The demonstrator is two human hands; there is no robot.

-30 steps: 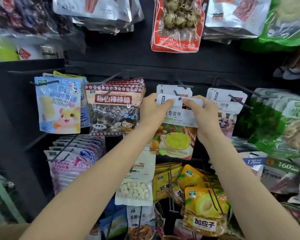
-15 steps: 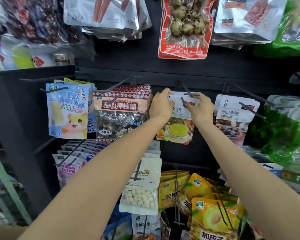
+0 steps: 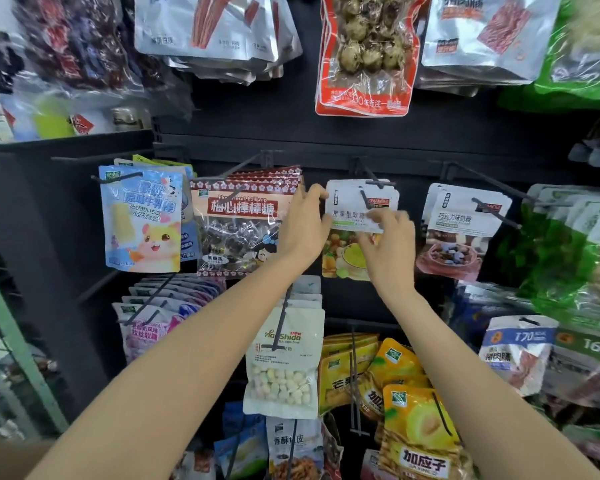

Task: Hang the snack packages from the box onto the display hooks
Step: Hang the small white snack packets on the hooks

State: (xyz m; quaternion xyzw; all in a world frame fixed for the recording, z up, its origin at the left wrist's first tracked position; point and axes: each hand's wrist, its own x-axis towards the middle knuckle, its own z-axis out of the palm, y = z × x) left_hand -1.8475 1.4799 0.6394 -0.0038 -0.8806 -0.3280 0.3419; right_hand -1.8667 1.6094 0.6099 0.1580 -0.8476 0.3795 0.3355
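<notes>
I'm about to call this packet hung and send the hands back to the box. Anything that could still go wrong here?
1. Both the left hand and the right hand are on the white candy packet; pulling away could drag it along the hook.
2. The left hand sits against the lollipop bags and may knock them on withdrawal.

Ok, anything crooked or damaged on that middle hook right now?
Nothing stands out. The white pack hangs square on its hook, with the left hand at its edge and the right hand on its front. No tears or spills visible.
</notes>
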